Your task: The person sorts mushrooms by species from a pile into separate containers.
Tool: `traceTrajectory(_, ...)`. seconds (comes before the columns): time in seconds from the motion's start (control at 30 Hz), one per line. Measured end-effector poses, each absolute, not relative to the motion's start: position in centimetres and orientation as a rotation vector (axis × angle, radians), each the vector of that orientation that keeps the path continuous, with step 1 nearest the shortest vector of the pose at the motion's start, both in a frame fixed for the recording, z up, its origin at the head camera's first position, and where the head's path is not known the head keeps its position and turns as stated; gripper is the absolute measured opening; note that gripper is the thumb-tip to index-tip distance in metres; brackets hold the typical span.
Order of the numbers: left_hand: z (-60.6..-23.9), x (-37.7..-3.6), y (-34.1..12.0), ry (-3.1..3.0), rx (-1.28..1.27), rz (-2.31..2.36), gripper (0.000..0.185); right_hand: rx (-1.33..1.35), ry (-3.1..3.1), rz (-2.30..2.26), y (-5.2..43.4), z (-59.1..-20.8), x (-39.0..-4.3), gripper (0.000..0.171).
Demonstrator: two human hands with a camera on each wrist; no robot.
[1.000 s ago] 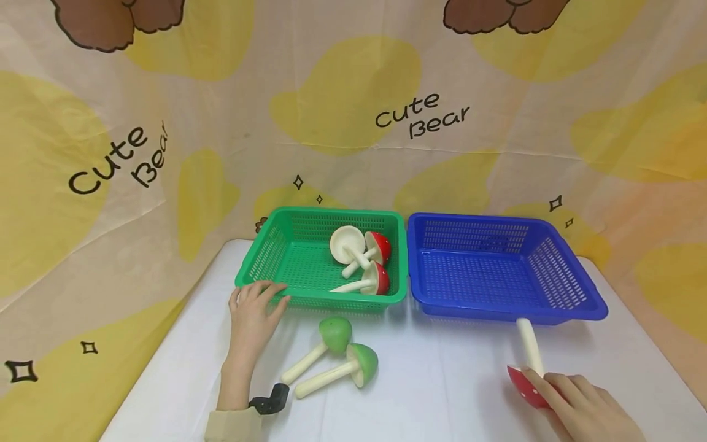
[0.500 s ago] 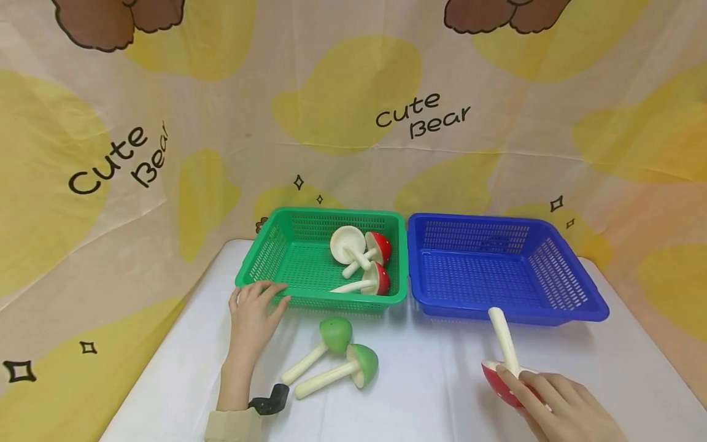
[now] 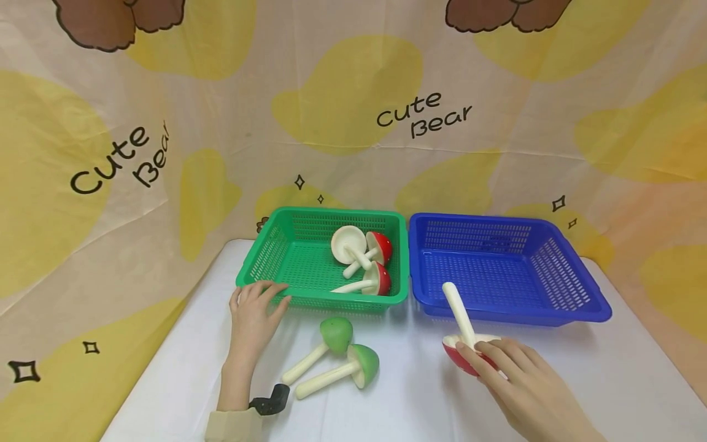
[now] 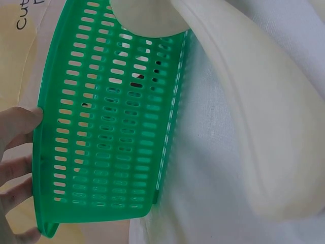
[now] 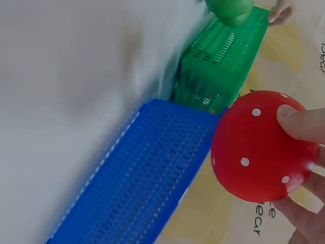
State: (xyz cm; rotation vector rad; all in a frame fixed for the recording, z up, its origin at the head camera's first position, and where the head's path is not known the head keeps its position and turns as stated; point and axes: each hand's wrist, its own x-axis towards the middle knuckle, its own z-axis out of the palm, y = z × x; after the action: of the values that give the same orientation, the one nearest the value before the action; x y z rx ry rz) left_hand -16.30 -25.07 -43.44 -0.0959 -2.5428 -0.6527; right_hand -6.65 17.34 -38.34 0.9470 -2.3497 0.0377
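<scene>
Against a cream backdrop printed with yellow blotches and the words "Cute Bear", a white-covered worktop [image 3: 420,393] is being used for a handful of toy mushrooms. At lower right of the head view, a red spotted mushroom [image 3: 463,344] is being held by its cap in the right hand [image 3: 530,393], the pale stem tilted up toward the near rim of the blue basket [image 3: 510,313]; the grip is closed on the cap, fingertips curled round its edge, as the right wrist view shows. At centre left, the left hand [image 3: 253,313] is being rested with relaxed, fairly straight fingers against the near corner of the green basket [image 3: 309,301], holding nothing. Three mushrooms are lying inside the green basket: a white-capped one [image 3: 348,244] and two red ones [image 3: 380,263]. Two green mushrooms [image 3: 345,350] are lying side by side on the worktop just in front of it.

The risk being run looks plain enough. The smooth, rounded cap is being pinched by fingertips only, so it could be squeezed out of the grip and sent rolling across the worktop. The long stem, leaning over the blue basket's rim, could be caught on that edge, shoving the light, unheld basket backward or twisting the mushroom free.
</scene>
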Motion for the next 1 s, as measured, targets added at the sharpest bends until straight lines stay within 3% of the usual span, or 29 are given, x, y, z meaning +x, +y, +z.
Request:
traceTrajectory(0.63,-43.3,-16.4,-24.8,-2.548,-0.091,-0.667,0.025,1.072,-2.224,0.241,12.6,-37.1,-13.3,0.048)
traceTrajectory(0.77,-43.2,-16.4,-24.8,-2.546,-0.097,-0.666,0.025,1.103,-2.211,0.295,11.6,-36.8,-14.6,0.032)
traceTrajectory(0.9,-43.3,-16.4,-25.0,-2.551,-0.091,-0.66,0.025,1.136,-2.243,0.309,10.4,-36.6,-15.6,0.057)
traceTrajectory(1.0,-43.4,-16.3,-25.1,-2.554,-0.088,-0.656,0.025,1.16,-2.236,0.315,9.5,-36.7,-16.4,0.059)
